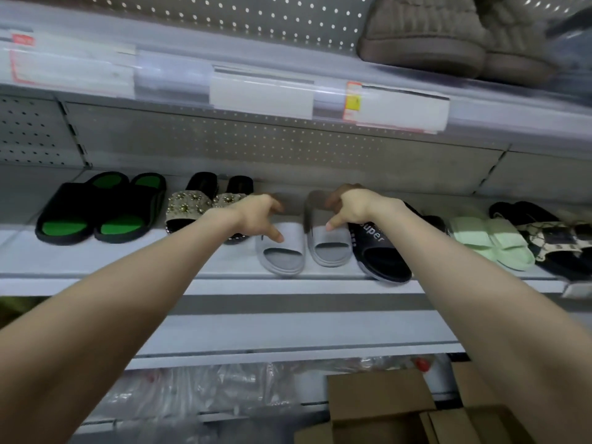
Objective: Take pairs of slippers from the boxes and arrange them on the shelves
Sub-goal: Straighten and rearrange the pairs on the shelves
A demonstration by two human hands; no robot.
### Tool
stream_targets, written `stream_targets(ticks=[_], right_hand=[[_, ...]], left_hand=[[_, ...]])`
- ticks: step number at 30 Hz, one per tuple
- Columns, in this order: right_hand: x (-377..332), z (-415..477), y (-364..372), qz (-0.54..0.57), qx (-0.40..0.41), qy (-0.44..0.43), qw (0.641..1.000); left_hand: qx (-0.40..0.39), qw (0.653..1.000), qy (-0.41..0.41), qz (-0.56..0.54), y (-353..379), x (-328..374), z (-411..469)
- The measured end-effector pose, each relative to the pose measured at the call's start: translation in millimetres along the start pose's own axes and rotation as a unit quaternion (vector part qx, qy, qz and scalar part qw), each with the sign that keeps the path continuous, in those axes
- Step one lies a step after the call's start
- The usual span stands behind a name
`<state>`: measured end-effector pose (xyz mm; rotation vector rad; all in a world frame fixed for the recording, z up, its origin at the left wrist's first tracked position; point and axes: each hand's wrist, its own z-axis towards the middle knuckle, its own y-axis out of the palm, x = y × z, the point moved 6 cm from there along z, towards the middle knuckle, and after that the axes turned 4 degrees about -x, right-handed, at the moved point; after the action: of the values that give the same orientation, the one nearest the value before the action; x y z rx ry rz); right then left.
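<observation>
Our forearms reach over the boxes (381,408) to the shelf (128,261), where the left hand (256,216) and right hand (352,206) each curl round a strap of the grey slippers (282,251), thumbs on top. The slippers look light, soft and bendy, so the strap seems the best hold.

You are reaching to the front edge of the middle shelf (128,257), where 6 pairs are standing in 1 row. Your left hand (256,216) and right hand (349,206) are each curling over 1 slipper of the 3rd pair (288,251), mid-edge. The 1st pair (99,209) and 2nd pair (198,203) are lying to its left. The 4th pair (381,251) is touching its right side, with the 5th pair (490,241) and 6th pair (554,241) farther right. An upper pair (448,40) is standing at the upper shelf's (256,56) right end. Below, bags (198,389) are lying left of the boxes (378,395).
</observation>
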<state>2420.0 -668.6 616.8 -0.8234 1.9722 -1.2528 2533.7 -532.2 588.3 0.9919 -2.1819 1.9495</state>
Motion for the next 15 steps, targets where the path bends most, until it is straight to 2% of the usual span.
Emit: stream_targets(ticks=[7, 15], right_hand=[[39.2, 0.4, 13.8, 0.008, -0.017, -0.025, 1.0], [38.7, 20.9, 31.9, -0.005, -0.044, -0.058, 0.997]], left_hand=[[0.017, 0.999, -0.023, 0.046, 36.5, 19.9, 12.3], [0.033, 0.996, -0.07, 0.032, 50.0, 11.5, 25.8]])
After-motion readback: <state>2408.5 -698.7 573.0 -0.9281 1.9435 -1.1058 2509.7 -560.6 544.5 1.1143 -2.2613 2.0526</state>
